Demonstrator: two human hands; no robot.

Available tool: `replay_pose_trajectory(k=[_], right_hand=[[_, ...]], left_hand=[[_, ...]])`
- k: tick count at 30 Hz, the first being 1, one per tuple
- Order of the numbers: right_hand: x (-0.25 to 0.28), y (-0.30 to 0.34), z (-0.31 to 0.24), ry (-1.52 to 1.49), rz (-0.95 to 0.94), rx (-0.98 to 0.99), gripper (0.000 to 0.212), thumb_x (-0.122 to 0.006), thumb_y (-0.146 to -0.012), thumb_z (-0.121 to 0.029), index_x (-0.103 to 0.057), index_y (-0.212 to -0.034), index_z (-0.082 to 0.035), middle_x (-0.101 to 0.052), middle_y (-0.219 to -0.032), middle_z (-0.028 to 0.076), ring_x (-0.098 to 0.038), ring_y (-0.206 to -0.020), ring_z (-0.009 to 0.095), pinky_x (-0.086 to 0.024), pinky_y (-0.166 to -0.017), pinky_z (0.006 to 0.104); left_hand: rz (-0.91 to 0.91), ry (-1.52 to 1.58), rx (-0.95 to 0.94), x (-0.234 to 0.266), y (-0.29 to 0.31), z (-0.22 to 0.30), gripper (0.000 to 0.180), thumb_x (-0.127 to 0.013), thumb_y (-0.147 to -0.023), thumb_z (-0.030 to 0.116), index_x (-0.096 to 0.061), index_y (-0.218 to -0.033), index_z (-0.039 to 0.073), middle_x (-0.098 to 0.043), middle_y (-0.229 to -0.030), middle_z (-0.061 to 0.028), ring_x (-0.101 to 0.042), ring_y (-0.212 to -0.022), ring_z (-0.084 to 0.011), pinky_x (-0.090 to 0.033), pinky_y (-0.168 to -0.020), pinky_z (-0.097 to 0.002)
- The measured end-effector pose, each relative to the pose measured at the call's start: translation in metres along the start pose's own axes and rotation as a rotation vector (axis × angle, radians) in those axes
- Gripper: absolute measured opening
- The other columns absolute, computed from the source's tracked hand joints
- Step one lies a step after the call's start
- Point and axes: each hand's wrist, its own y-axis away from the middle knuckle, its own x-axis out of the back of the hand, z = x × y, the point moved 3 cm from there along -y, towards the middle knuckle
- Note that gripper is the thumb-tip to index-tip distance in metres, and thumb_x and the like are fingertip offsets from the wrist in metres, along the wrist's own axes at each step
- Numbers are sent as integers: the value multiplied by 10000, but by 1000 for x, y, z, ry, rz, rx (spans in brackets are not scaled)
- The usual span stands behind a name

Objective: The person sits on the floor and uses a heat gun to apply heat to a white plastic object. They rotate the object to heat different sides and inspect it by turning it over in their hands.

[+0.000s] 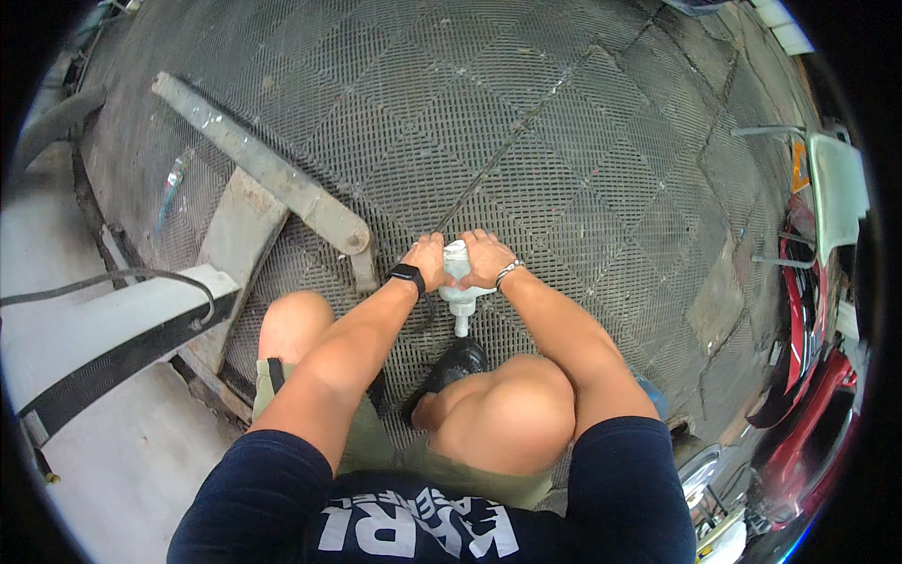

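Both arms reach out ahead of my knees, low over the dark floor. My left hand and my right hand are wrapped round opposite sides of a pale, translucent container. Its wide body narrows to a short spout that points back toward me, above my black shoe. A crumpled-looking white part shows between the hands at the far end; I cannot tell whether it is a cloth or a piece of the container. My fingers hide much of the body.
Ribbed dark matting covers the floor. To the left a long metal lift arm lies over a grey base, near a white post with a black cable. On the right stand a pale chair and red car panels.
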Motion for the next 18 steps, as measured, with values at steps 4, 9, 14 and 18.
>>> replay_pose_trajectory(k=[4,9,14,18], right_hand=[[7,5,-5,20,6,24,959,-961,-598,-339,-486,-1369,-24,-545,-1349,209,-525,-1293,412,-472,-1084,485],[1,1,2,76,-6,-16,960,-952,-620,-356,-476,-1382,-18,-532,-1349,224,-530,-1282,413,-473,-1081,480],[0,0,-4,43,-12,-52,930,-943,-621,-339,-490,-1367,-17,-537,-1321,217,-521,-1279,414,-465,-1085,477],[5,29,1,10,101,-47,909,-945,-617,-319,-502,-1354,-24,-549,-1294,196,-540,-1245,408,-478,-1061,478]], left_hand=[[-5,25,33,10,12,10,841,-959,-618,245,-511,-1278,-22,-579,-1306,-259,-576,-1246,-435,-512,-1034,-484],[28,36,9,-1,3,8,783,-942,-651,254,-522,-1248,-33,-584,-1265,-261,-581,-1218,-431,-505,-1020,-482],[-4,44,8,2,1,5,695,-929,-671,233,-522,-1177,-16,-596,-1231,-251,-605,-1180,-437,-524,-985,-500],[68,62,-54,-7,27,24,650,-917,-662,174,-526,-1148,-8,-599,-1205,-244,-614,-1156,-433,-536,-957,-504]])
